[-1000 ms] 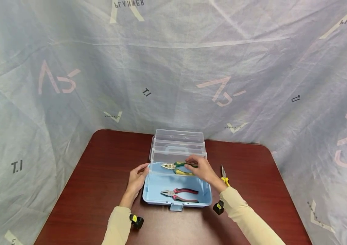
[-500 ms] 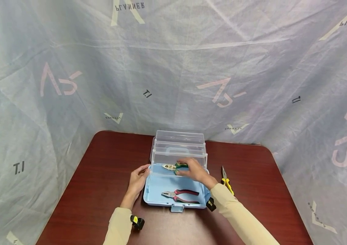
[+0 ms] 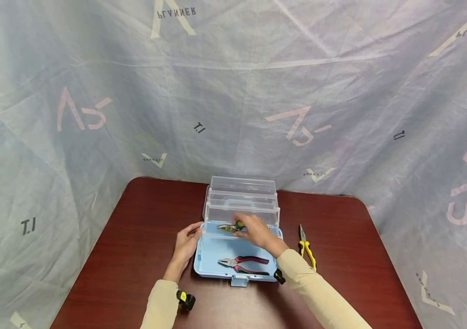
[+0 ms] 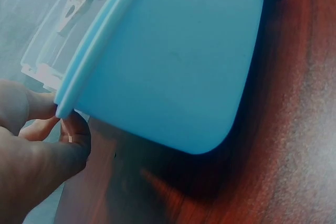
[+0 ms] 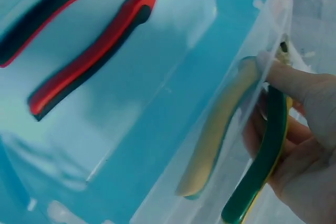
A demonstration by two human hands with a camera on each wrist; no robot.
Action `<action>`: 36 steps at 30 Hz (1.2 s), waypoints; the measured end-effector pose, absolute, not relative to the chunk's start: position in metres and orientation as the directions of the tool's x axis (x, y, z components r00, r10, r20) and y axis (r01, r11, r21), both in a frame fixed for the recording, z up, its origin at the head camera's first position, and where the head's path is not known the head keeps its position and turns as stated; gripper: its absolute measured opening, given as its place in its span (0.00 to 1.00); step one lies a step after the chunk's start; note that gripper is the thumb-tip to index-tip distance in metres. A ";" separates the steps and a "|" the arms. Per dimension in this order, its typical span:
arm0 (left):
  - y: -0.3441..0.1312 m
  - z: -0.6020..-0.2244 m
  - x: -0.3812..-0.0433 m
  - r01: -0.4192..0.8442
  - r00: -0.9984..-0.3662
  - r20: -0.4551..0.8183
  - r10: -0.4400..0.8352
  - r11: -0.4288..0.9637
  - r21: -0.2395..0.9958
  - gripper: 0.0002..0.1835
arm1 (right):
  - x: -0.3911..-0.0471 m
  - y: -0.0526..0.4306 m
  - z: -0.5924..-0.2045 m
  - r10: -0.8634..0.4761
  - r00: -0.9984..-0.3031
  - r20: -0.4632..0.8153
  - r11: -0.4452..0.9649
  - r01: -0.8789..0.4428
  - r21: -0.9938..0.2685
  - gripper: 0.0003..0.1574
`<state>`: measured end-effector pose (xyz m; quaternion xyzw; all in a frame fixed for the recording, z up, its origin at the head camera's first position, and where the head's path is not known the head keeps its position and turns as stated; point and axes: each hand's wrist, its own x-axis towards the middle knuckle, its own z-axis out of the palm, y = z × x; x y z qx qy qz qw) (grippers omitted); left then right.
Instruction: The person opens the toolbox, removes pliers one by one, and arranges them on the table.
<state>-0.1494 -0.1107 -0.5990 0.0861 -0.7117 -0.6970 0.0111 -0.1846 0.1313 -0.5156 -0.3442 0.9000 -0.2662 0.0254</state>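
A blue toolbox [image 3: 212, 249] stands with its clear cantilever trays [image 3: 241, 198] folded out toward the back. My left hand [image 3: 186, 244] holds the rim at its left side; in the left wrist view the fingers [image 4: 76, 135] curl at the rim's corner. My right hand [image 3: 255, 230] grips the green-and-yellow pliers [image 3: 226, 228] near the pivot, at the front clear tray. In the right wrist view the pliers' green handle [image 5: 265, 156] runs below the fingers, and part of the head is hidden. Red-and-black pliers [image 3: 251, 260] lie in the toolbox bottom.
Yellow-handled long-nose pliers [image 3: 306, 246] lie on the dark red table [image 3: 147, 219], right of the toolbox. The toolbox's front latch [image 3: 239, 281] hangs down toward me. Grey printed cloth [image 3: 233, 91] hangs behind and along both sides of the table.
My right hand has slid left along the green-and-yellow pliers, from the handles to near the head. The pliers' head has stayed about in place. My left hand still holds the rim.
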 end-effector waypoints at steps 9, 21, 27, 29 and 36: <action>-0.111 -0.598 -0.148 -0.103 -0.987 -0.103 -0.125 -0.001 0.995 0.17 | -0.179 0.132 -0.507 -0.623 -0.768 0.145 0.650 -0.612 -0.450 0.16; -0.114 -0.600 -0.148 -0.109 -0.989 -0.109 -0.101 -0.001 0.994 0.18 | -0.177 0.167 -0.486 -0.454 -0.846 0.279 0.602 -0.522 -0.604 0.12; -0.115 -0.586 -0.145 -0.117 -0.990 -0.118 -0.082 -0.012 0.993 0.19 | -0.177 0.192 -0.479 -0.275 -0.925 0.261 0.584 -0.376 -0.720 0.15; -0.114 -0.590 -0.145 -0.102 -0.990 -0.103 -0.092 -0.014 0.995 0.18 | -0.176 0.201 -0.476 -0.205 -0.947 0.248 0.582 -0.322 -0.746 0.16; -0.113 -0.598 -0.148 -0.093 -0.990 -0.094 -0.101 -0.021 0.995 0.18 | -0.176 0.239 -0.471 -0.057 -0.985 0.164 0.433 -0.172 -0.885 0.25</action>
